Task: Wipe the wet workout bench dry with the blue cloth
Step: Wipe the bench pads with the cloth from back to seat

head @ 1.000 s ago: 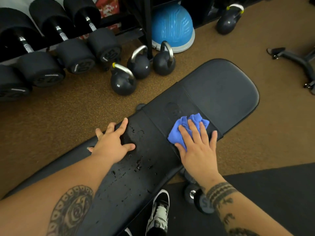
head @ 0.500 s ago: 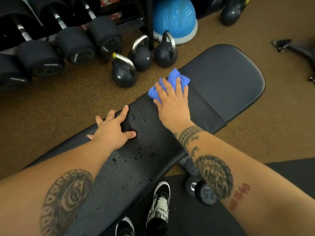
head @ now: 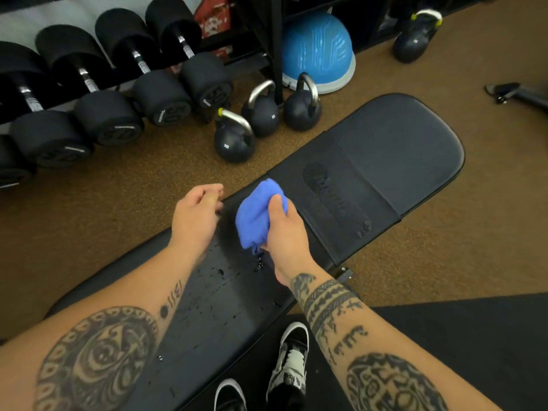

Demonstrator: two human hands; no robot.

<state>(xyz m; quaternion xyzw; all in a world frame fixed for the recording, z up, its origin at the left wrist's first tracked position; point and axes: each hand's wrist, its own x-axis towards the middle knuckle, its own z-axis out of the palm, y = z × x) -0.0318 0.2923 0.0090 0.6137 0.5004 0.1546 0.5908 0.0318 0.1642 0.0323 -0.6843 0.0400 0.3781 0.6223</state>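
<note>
Long black padded workout bench [head: 394, 149] runs diagonally across brown gym floor [head: 103, 221]. Right hand [head: 286, 232] clutches bunched blue cloth [head: 256, 215] over bench middle; cloth possibly just off surface. Left hand [head: 195, 215] loosely curled, empty, at bench's far edge. Water droplets [head: 221, 272] bead nearer section. 3 black kettlebells [head: 261, 117] stand beyond.

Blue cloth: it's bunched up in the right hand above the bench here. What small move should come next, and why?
Probably lower the blue cloth onto the near pad of the bench and drag it toward the body. The right hand holds it bunched just above the surface, and water droplets show below it, between the forearms, while the far pad looks dry. The left hand rests curled at the bench's edge.
</note>
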